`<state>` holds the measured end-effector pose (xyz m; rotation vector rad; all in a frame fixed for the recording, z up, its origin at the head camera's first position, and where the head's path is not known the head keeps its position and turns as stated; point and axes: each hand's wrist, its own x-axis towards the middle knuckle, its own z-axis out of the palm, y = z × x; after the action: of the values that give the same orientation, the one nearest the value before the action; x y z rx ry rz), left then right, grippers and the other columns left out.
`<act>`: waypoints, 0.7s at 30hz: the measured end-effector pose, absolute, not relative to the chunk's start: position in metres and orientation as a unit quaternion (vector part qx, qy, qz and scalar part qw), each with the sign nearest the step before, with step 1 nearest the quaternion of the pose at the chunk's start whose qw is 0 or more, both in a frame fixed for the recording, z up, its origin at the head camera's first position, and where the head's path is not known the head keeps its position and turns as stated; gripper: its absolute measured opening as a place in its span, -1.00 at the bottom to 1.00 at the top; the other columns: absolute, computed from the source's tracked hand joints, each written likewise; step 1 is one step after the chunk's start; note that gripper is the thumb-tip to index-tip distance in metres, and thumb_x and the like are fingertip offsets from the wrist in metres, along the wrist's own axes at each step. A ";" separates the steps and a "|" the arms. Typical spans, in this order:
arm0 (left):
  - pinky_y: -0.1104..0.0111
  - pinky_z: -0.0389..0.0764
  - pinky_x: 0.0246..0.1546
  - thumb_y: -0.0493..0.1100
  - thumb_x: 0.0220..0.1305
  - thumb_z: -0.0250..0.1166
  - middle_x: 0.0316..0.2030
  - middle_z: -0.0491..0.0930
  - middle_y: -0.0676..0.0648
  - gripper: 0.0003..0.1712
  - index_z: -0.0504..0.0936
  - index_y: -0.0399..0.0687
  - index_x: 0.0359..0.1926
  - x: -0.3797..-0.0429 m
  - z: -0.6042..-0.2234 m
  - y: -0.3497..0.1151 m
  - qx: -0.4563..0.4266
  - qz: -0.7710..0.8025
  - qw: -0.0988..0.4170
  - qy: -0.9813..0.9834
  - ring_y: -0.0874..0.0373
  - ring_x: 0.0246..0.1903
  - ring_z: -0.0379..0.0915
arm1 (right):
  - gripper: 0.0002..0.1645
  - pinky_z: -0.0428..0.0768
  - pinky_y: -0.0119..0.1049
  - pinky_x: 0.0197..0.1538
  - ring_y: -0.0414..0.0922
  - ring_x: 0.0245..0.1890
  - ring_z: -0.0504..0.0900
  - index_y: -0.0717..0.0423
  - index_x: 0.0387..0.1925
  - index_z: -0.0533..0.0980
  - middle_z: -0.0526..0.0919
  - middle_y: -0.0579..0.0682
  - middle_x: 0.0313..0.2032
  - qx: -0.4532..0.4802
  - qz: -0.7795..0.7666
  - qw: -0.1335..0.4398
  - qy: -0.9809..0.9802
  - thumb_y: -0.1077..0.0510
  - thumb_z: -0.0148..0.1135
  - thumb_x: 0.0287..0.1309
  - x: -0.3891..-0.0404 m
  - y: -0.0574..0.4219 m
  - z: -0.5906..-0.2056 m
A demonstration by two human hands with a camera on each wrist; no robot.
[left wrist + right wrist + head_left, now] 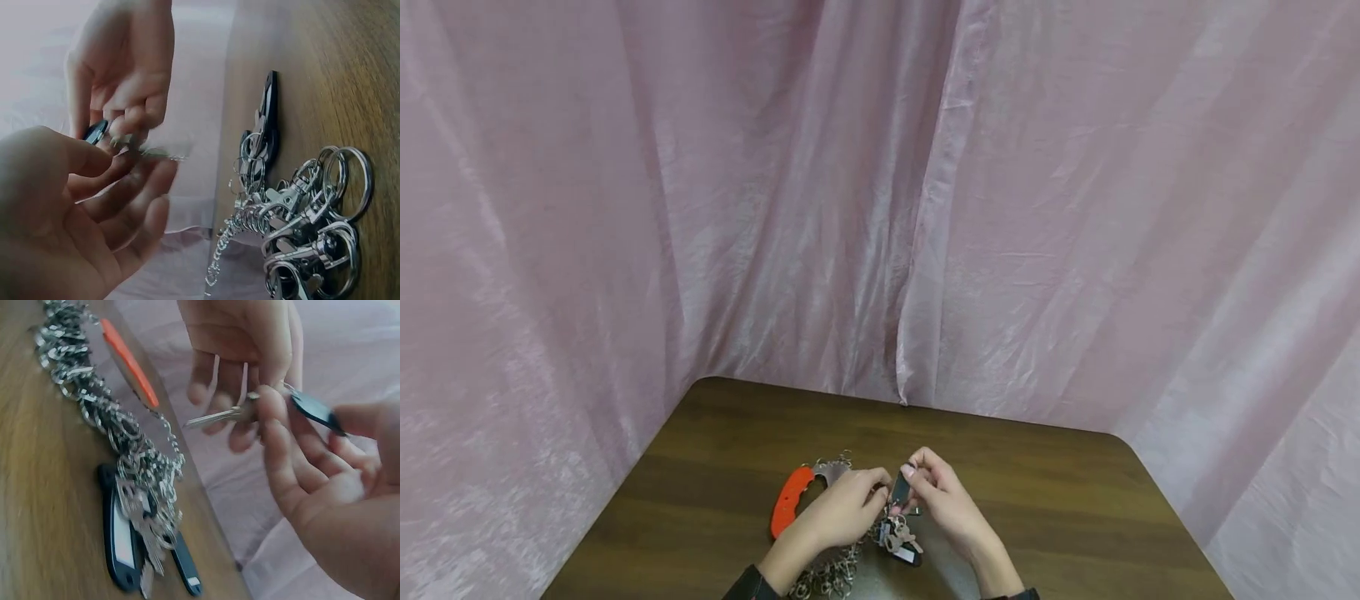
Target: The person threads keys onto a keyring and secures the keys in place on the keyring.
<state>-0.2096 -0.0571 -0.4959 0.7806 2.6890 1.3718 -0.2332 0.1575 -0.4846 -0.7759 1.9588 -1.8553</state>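
Observation:
My right hand [953, 507] pinches a black key tag [901, 490] between thumb and fingers, above the table. Opposite it, my left hand [848, 507] has its thumb and forefinger at the tag's ring end and seems to pinch the small ring there. A metal key [215, 417] sticks out from between the two hands, pointing away from the tag. Fingers partly cover the ring. Below the hands lies a bunch of keys [895, 533] with more black tags [122, 540] with white labels. These lie against a long cluster of metal rings and clasps [312, 250].
A large ring with an orange handle [790, 502] lies on the left side of the wooden table [1060, 492], beside the cluster. Pink curtains [1030, 208] hang behind the table and along its sides.

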 end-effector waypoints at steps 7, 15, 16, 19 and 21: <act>0.34 0.64 -0.25 -0.16 0.55 0.28 -0.23 0.72 0.10 -0.88 0.69 -0.02 -0.01 -0.215 -0.493 -0.059 0.228 0.457 -0.032 0.859 0.35 -0.29 0.63 | -0.75 0.67 -0.24 -0.09 -0.16 -0.24 0.67 0.28 -0.08 0.33 0.67 -0.01 -0.26 -0.222 -0.703 0.118 0.666 0.19 0.20 0.55 -0.247 0.149 -0.491; 0.37 0.60 -0.36 -0.14 0.56 0.27 -0.33 0.73 0.09 -0.93 0.65 -0.01 -0.09 -0.215 -0.493 -0.066 0.228 0.485 -0.004 0.844 0.13 -0.38 0.70 | -0.81 0.67 -0.25 0.00 -0.11 -0.17 0.69 0.43 -0.11 0.38 0.66 0.27 -0.20 -0.290 -0.650 0.068 0.699 0.38 0.22 0.42 -0.251 0.149 -0.498; 0.37 0.61 -0.35 -0.14 0.56 0.27 -0.32 0.73 0.09 -0.93 0.64 -0.02 -0.08 -0.215 -0.493 -0.067 0.228 0.485 -0.004 0.844 0.15 -0.37 0.70 | -0.83 0.67 -0.27 -0.04 -0.10 -0.18 0.70 0.41 -0.11 0.40 0.67 0.31 -0.20 -0.297 -0.639 0.062 0.707 0.39 0.22 0.40 -0.251 0.148 -0.497; 0.38 0.61 -0.33 -0.15 0.52 0.29 -0.31 0.72 0.11 -0.92 0.63 -0.03 -0.07 -0.214 -0.496 -0.068 0.217 0.477 -0.016 0.852 0.26 -0.39 0.66 | -0.83 0.66 -0.30 -0.12 -0.02 -0.19 0.69 0.34 -0.09 0.42 0.69 0.35 -0.16 -0.314 -0.599 0.050 0.735 0.42 0.23 0.37 -0.249 0.143 -0.492; 0.38 0.61 -0.33 -0.15 0.49 0.32 -0.33 0.72 0.13 -0.93 0.63 -0.02 -0.10 -0.213 -0.498 -0.068 0.198 0.469 -0.029 0.860 0.33 -0.40 0.62 | -0.81 0.63 -0.33 -0.17 0.02 -0.20 0.68 0.31 -0.07 0.44 0.71 0.29 -0.15 -0.315 -0.574 0.048 0.754 0.44 0.24 0.34 -0.248 0.137 -0.490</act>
<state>-0.2127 -0.0683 -0.4975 0.6355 2.7541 1.5013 -0.2475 0.1367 -0.4897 -0.9595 2.2991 -1.7507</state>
